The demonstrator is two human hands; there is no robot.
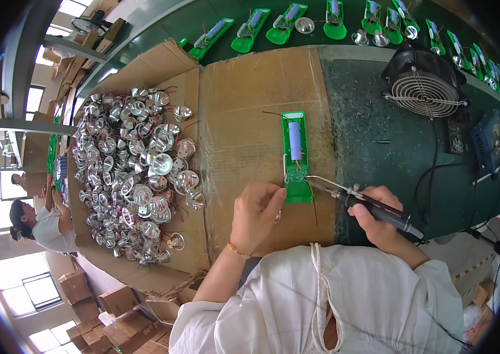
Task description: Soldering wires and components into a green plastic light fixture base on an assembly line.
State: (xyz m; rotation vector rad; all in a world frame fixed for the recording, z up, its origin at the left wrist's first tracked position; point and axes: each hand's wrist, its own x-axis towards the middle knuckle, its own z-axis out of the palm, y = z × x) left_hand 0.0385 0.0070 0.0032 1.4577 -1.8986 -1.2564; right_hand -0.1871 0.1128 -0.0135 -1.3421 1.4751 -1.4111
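Observation:
A green plastic casing (302, 193) lies on the cardboard in front of me, with a purple cylindrical battery (294, 141) and a small circuit board (294, 173) in it. My left hand (256, 212) is at the casing's near left edge, thumb and fingers closed. Under them shows the shiny edge of a small silver reflector cup (277, 217), mostly hidden by the hand. My right hand (379, 215) grips a black soldering iron (396, 221) with a thin metal feed tube along it. Its tip points left at the circuit board; whether it touches cannot be told.
Left stands a cardboard box (188, 88) heaped with silver reflector cups (138, 153) on red wires. Several green casings (335, 26) line the far edge. On the right are a black fan (424, 88) and a blue soldering station (489, 144). Another person (43, 224) sits far left.

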